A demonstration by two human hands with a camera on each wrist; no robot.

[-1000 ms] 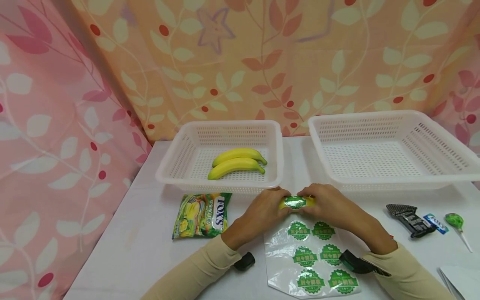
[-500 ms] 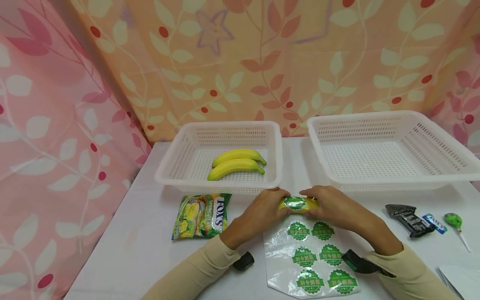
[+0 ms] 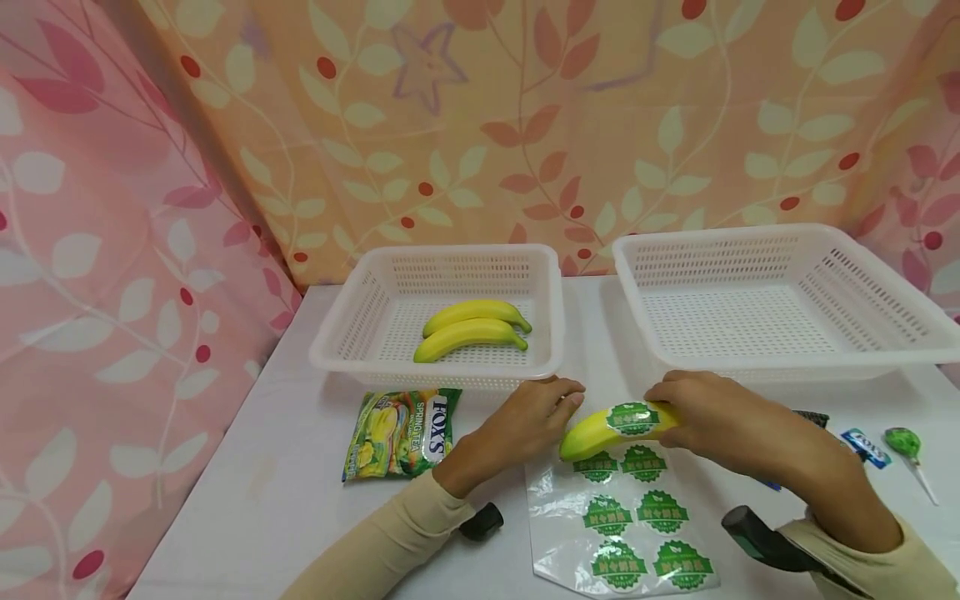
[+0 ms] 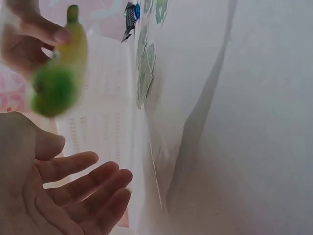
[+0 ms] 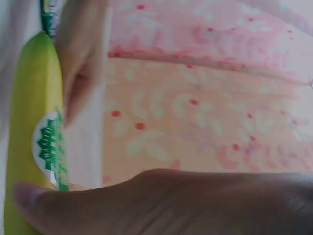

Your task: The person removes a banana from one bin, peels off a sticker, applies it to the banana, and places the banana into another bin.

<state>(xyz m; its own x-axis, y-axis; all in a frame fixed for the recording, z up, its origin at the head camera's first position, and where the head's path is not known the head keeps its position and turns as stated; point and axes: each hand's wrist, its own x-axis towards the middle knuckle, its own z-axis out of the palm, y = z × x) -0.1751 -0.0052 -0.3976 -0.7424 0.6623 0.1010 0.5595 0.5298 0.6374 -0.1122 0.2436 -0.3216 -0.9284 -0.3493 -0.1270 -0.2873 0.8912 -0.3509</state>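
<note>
My right hand [image 3: 693, 406] grips a yellow banana [image 3: 611, 427] bearing a green round sticker [image 3: 632, 417], just above a clear sticker sheet [image 3: 621, 517] with several green stickers. The right wrist view shows the same banana [image 5: 34, 132] and sticker [image 5: 49, 147] close up, my thumb on it. My left hand [image 3: 528, 421] is apart from the banana's left tip, fingers relaxed and holding nothing; the left wrist view shows its open palm [image 4: 54, 191] below the banana [image 4: 61, 68]. Two more bananas [image 3: 471, 327] lie in the left white basket [image 3: 333, 342].
A second white basket [image 3: 780, 362] stands at the back right, holding nothing. A green Fox's candy bag [image 3: 401, 432] lies left of my left hand. A dark clip [image 3: 813, 415], a blue candy [image 3: 864, 447] and a green lollipop [image 3: 905, 443] lie at the right. Patterned curtains close the back and left.
My left hand has let go of the banana. My right hand has carried it to the right and tilted it, stickered end up.
</note>
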